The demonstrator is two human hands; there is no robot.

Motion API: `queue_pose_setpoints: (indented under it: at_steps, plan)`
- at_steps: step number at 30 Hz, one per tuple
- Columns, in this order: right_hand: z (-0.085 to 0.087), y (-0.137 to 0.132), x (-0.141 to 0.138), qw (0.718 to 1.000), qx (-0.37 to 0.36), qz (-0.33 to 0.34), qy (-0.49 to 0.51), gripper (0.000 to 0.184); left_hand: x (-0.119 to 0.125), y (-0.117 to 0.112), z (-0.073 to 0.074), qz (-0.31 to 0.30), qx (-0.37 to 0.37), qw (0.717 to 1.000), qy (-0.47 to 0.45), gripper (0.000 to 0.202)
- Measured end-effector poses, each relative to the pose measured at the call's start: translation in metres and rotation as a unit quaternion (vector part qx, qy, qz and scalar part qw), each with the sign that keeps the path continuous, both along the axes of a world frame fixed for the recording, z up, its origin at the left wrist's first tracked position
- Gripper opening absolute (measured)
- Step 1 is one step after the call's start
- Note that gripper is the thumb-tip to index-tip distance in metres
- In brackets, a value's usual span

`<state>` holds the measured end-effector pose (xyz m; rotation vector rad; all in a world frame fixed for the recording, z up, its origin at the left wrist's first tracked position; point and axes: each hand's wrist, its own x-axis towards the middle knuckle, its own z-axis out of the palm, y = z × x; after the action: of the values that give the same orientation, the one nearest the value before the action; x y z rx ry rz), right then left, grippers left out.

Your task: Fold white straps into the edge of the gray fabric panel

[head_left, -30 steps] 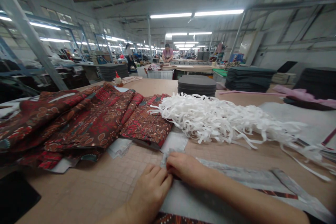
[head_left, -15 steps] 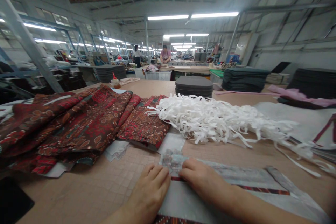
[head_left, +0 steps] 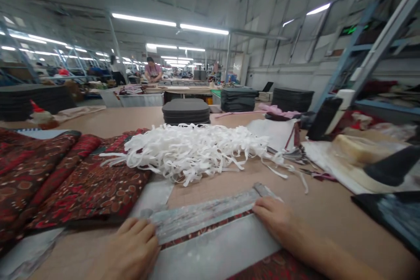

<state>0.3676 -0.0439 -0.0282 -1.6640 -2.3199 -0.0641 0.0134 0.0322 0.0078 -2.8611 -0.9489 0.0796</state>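
In front of me lies a fabric panel, pale grey side up, with a narrow patterned red-brown strip [head_left: 210,228] along its far part. Beyond that strip runs a cloudy grey-white band [head_left: 203,210]. My left hand [head_left: 136,245] is closed at the panel's left end, fingers curled over it, thumb hidden. At the right end, my right hand [head_left: 277,216] pinches the band's edge with bent fingers. Red-brown printed fabric [head_left: 275,267] shows at the panel's near edge. A heap of white narrow strips [head_left: 197,151] lies just past the panel.
Folded patterned fabric [head_left: 95,183] covers the table's left side. Dark grey oval pads [head_left: 186,111] are stacked behind the white heap. At right are purple-handled scissors [head_left: 320,176] and a large thread cone [head_left: 393,168]. A red-tipped bottle [head_left: 41,116] stands far left. A person [head_left: 153,70] works at a table beyond.
My right hand has slid rightward along the strip to the panel's right end, away from my left hand. The view has turned right, showing the scissors and thread cone.
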Motion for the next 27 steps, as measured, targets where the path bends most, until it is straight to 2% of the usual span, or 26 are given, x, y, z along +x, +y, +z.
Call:
queue_pose_setpoints:
  at_steps: [2, 4, 6, 9, 13, 18, 27]
  plan:
    - [-0.004, 0.000, 0.019, 0.996, 0.013, -0.074, 0.052, 0.027, 0.035, 0.003, 0.006, -0.021, -0.043, 0.999, 0.006, 0.023]
    - [-0.003, 0.002, 0.031, 0.987, -0.004, -0.133, 0.093, 0.024, 0.072, 0.007, 0.004, -0.087, -0.079, 0.993, -0.008, 0.017]
    - [0.001, 0.005, 0.035, 0.978, -0.036, -0.175, 0.108, 0.020, 0.109, 0.010, 0.000, -0.161, -0.085, 0.983, -0.033, 0.013]
    - [0.006, 0.012, 0.032, 0.972, -0.065, -0.211, 0.077, 0.015, 0.159, 0.010, -0.008, -0.232, -0.050, 0.970, -0.061, 0.014]
    - [0.006, 0.021, 0.024, 0.972, -0.075, -0.221, -0.005, 0.012, 0.206, 0.008, -0.019, -0.249, -0.020, 0.966, -0.072, 0.021]
    - [0.000, 0.028, 0.022, 0.971, -0.071, -0.230, -0.008, 0.014, 0.232, 0.010, -0.032, -0.229, -0.015, 0.970, -0.085, 0.026]
    - [-0.006, 0.019, 0.035, 0.961, -0.028, -0.258, 0.091, 0.012, 0.238, 0.011, -0.038, -0.205, -0.013, 0.972, -0.114, 0.023]
